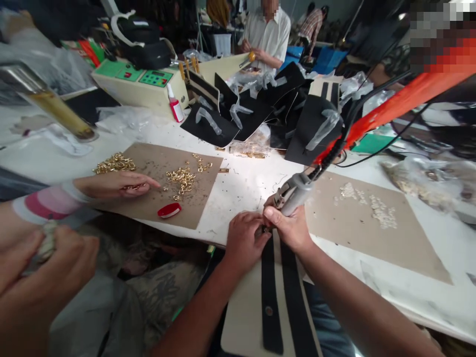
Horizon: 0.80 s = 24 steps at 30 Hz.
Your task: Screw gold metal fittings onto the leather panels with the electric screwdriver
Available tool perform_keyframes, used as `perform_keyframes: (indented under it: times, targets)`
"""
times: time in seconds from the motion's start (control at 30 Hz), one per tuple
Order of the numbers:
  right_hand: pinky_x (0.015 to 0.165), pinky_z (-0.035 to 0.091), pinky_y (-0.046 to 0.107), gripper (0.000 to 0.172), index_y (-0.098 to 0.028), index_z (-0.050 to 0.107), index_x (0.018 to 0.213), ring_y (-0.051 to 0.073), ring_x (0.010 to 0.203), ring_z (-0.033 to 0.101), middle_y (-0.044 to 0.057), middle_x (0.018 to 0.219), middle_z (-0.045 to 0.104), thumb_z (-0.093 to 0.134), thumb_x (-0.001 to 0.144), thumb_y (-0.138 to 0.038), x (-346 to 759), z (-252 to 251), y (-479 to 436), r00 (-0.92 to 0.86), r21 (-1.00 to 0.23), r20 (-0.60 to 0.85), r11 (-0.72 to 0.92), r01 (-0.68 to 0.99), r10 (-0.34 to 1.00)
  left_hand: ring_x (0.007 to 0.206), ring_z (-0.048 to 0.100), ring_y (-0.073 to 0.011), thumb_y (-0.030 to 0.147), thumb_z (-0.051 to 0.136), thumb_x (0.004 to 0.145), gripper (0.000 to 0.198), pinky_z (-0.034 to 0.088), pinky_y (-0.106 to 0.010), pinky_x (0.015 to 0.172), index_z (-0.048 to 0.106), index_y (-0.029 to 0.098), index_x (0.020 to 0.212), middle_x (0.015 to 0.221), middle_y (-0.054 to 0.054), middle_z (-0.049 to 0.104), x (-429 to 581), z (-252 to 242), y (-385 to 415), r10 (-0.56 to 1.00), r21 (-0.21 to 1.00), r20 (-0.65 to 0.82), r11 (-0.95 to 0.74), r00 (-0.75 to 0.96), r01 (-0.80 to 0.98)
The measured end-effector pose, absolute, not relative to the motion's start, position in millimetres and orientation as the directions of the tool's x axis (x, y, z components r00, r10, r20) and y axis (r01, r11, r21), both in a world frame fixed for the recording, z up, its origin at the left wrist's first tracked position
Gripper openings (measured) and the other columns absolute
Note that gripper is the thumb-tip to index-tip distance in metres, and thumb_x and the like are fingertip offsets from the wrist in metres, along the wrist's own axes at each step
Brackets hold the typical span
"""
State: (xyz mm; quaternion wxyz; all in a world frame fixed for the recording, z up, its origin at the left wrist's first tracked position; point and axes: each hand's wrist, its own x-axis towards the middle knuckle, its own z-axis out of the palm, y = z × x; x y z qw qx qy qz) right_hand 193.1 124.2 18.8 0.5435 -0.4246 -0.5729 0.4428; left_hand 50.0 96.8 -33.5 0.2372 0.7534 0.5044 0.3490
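Observation:
A cream panel with black strips [245, 312] lies below my hands, its far end at the table's front edge. My right hand [292, 225] is wrapped round a grey power screwdriver [297, 193], which tilts down to the panel's far end. Close beside it, my left hand [245, 238] is closed at that same end, fingertips near the tool's tip; what they pinch is too small to make out. A small round metal piece [268, 311] sits on the left black strip.
At left, another person's hands [115, 184] are near gold hardware [181, 179] on a brown board [193, 213]. A second board [353, 233] at right bears small pale pieces. Black panels [249, 116] are piled behind; a red arm [405, 99] slants in from upper right.

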Motion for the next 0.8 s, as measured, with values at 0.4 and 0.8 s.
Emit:
perform_keyframes:
  times: [0.4,0.8]
  targets:
    - [0.073,0.055,0.044,0.058,-0.019,0.065,0.125,0.034,0.082,0.071,0.009,0.089,0.075,0.063,0.086,-0.063,347.5,7.7,-36.2,0.463,-0.662,-0.012,-0.354,0.661,0.886,0.114,0.070,-0.0284,0.015,0.080,0.082,0.020,0.051,-0.048,0.106,0.079,0.025,0.100,0.117,-0.005,0.081,50.7,-36.0,99.5,0.904,0.725,0.353,-0.428,0.242,0.540]
    - [0.109,0.049,0.060,0.060,-0.034,0.054,0.155,0.037,0.144,0.050,0.014,0.156,0.055,0.064,0.097,-0.021,299.1,-23.7,-85.7,-0.019,-0.388,0.588,0.303,0.870,0.809,0.117,0.069,-0.0322,0.033,0.078,0.079,0.016,0.046,-0.053,0.114,0.084,0.024,0.091,0.115,-0.010,0.081,52.1,-31.9,101.2,0.947,0.849,0.268,-0.320,0.179,0.421]
